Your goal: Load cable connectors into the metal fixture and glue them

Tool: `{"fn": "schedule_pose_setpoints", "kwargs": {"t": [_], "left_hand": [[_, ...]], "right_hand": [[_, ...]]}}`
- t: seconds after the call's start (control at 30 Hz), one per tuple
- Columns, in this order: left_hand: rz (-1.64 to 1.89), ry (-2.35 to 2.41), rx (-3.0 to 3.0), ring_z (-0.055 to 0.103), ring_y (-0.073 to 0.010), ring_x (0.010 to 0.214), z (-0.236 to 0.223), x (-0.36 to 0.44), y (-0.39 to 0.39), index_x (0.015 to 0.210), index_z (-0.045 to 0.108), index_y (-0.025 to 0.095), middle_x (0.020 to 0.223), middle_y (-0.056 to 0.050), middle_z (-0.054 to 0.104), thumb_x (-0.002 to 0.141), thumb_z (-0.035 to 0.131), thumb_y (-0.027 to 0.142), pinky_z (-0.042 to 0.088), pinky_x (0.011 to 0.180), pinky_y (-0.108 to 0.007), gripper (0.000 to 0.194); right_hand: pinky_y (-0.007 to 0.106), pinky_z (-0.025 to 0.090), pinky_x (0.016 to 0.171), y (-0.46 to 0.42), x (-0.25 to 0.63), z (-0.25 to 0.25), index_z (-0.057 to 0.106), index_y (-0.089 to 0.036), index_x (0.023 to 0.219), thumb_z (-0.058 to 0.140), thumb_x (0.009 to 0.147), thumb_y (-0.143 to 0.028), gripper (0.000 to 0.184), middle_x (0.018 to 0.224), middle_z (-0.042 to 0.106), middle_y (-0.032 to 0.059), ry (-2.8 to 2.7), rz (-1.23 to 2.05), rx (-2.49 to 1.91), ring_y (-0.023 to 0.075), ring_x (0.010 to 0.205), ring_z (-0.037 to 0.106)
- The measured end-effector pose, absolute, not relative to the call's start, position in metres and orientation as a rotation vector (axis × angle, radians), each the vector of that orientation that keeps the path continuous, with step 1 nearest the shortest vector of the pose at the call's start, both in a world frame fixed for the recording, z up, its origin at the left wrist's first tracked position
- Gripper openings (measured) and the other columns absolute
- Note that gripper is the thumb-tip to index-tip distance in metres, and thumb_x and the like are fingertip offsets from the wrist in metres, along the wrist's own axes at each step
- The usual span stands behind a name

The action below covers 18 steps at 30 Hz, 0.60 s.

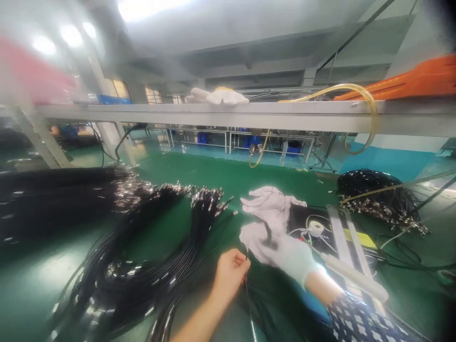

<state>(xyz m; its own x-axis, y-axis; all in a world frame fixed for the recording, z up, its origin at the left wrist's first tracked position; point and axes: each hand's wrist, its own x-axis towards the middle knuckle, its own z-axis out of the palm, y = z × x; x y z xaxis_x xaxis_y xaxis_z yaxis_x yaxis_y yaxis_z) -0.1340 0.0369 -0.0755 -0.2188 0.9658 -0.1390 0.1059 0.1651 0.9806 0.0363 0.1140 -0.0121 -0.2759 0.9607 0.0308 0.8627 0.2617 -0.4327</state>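
Note:
My bare left hand is closed in a pinch on a thin black cable, which hangs down from the fingers and shows a silvery section low in the view. The cable's slim metal end pokes up past my left fingertips. There it meets my right hand, in a white glove, whose thumb and finger curl together around that end; the exact contact is small and blurred. Just behind the right hand lies a loose white glove. To the left, a bundle of black cables with shiny metal ends curves across the green table.
A black device with metal bars and a pale handled tool lies on the right. Behind it is a coiled cable heap. A metal shelf spans the front, bearing gloves, with a yellow tube looping down.

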Motion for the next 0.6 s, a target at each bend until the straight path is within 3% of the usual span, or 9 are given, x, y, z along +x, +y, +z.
{"fn": "schedule_pose_setpoints", "kwargs": {"t": [0.13,0.27,0.6], "left_hand": [[1.22,1.508,1.083,0.044,-0.0042,0.042,-0.075,-0.133,0.036,0.073,0.057,0.013,0.055,0.01,0.049,0.091,0.066,0.013,0.038,0.042,-0.015,0.02],[1.256,1.505,1.11,0.043,-0.0042,0.042,-0.071,-0.134,0.033,0.071,0.054,0.013,0.055,0.011,0.047,0.088,0.068,0.011,0.037,0.043,-0.016,0.022],[1.278,1.52,1.139,0.043,-0.0046,0.046,-0.074,-0.133,0.03,0.072,0.055,0.013,0.062,0.008,0.051,0.087,0.069,0.015,0.037,0.045,-0.017,0.02]], "right_hand": [[0.045,0.052,0.093,0.129,0.017,-0.001,0.064,-0.017,0.113,0.06,0.099,-0.036,0.024,0.117,0.065,0.0074,-2.155,0.514,-1.661,0.0227,0.104,0.063],[0.042,0.056,0.087,0.148,0.003,-0.009,0.063,-0.016,0.114,0.063,0.097,-0.034,0.025,0.117,0.065,0.0078,-2.033,0.656,-1.692,0.0217,0.099,0.065],[0.041,0.053,0.087,0.114,0.026,-0.021,0.065,-0.015,0.097,0.067,0.094,-0.029,0.014,0.097,0.067,0.0028,-1.828,0.976,-1.262,0.0197,0.091,0.065]]}}
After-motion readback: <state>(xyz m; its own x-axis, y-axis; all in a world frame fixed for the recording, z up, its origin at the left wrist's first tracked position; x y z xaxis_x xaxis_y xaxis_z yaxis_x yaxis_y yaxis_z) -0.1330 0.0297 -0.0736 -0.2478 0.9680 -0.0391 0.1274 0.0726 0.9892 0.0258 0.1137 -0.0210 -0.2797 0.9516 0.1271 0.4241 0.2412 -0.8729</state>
